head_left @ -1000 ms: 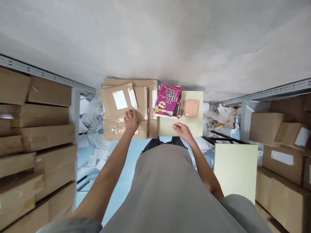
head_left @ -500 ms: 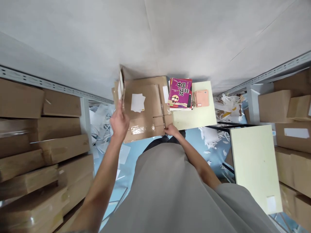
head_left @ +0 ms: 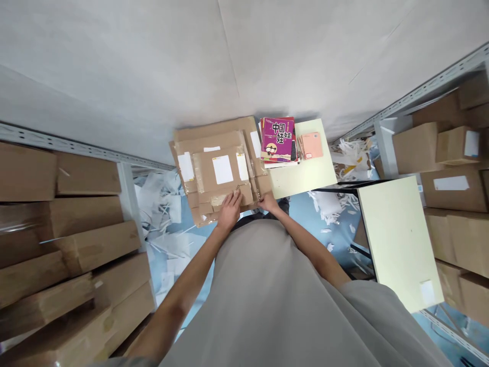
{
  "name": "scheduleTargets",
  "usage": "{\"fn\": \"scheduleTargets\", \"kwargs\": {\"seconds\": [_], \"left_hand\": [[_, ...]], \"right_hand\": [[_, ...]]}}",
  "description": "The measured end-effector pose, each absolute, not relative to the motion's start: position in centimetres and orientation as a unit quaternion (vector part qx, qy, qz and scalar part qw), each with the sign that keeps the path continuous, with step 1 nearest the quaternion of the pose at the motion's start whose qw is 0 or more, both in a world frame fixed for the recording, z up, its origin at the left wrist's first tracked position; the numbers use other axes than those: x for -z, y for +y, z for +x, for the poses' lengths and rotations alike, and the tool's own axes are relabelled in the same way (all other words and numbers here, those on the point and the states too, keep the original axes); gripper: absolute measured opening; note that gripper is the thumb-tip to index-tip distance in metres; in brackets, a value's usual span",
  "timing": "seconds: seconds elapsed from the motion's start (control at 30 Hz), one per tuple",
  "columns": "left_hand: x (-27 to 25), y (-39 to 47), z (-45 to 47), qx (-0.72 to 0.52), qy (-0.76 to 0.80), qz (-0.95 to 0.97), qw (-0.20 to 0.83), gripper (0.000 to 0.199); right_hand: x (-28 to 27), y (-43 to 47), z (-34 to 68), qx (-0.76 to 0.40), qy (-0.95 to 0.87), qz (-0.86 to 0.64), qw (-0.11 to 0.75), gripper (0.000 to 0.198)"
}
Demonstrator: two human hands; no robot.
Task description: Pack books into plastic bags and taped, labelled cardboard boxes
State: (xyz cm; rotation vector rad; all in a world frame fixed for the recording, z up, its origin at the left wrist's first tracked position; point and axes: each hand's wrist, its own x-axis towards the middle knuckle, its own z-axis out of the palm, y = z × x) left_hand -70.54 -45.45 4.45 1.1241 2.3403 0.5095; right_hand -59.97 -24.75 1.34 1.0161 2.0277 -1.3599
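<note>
A stack of flattened cardboard (head_left: 210, 136) lies on the table against the wall. On top is a smaller folded cardboard piece (head_left: 206, 181) with white labels and clear tape. My left hand (head_left: 230, 209) rests flat on that piece's near edge, fingers stretched out. At the near right corner of the stack, my right hand (head_left: 269, 203) has its fingers closed on the cardboard edge; its fingertips are partly hidden. Just right of the cardboard sits a pile of books with a purple cover (head_left: 278, 140) uppermost. Beside it are small pink booklets (head_left: 311, 145).
The pale tabletop (head_left: 301, 176) extends to the right under the books. Stacked cardboard boxes (head_left: 91, 250) fill a metal shelf on the left, and more boxes (head_left: 451, 188) stand on the right. A second pale table (head_left: 397, 244) is at right. Paper scraps (head_left: 164, 199) litter the blue floor.
The cardboard flap my left hand held upright at the left now lies folded flat on the stack, labels showing. My left hand has moved right onto it. My right hand stays at the corner.
</note>
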Motion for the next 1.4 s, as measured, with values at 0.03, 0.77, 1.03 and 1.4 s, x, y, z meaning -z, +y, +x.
{"fn": "scheduleTargets", "kwargs": {"seconds": [0.03, 0.77, 1.03, 1.4], "left_hand": [[-4.0, -45.6, -70.2, -0.178, 0.856, 0.416, 0.250, 0.063], [-13.1, -44.8, -76.6, -0.221, 0.841, 0.453, 0.198, 0.059], [-16.5, -46.0, -79.6, -0.206, 0.912, 0.338, 0.112, 0.061], [-16.3, -46.4, -78.5, -0.180, 0.909, 0.359, 0.109, 0.061]], "right_hand": [[-1.5, -24.9, -60.0, 0.506, 0.739, 0.377, 0.234, 0.039], [-9.4, -23.9, -63.8, 0.862, 0.410, 0.298, 0.002, 0.062], [-6.4, -23.5, -63.9, 0.825, 0.435, 0.361, -0.004, 0.032], [-3.5, -23.5, -62.3, 0.775, 0.522, 0.353, 0.049, 0.022]]}}
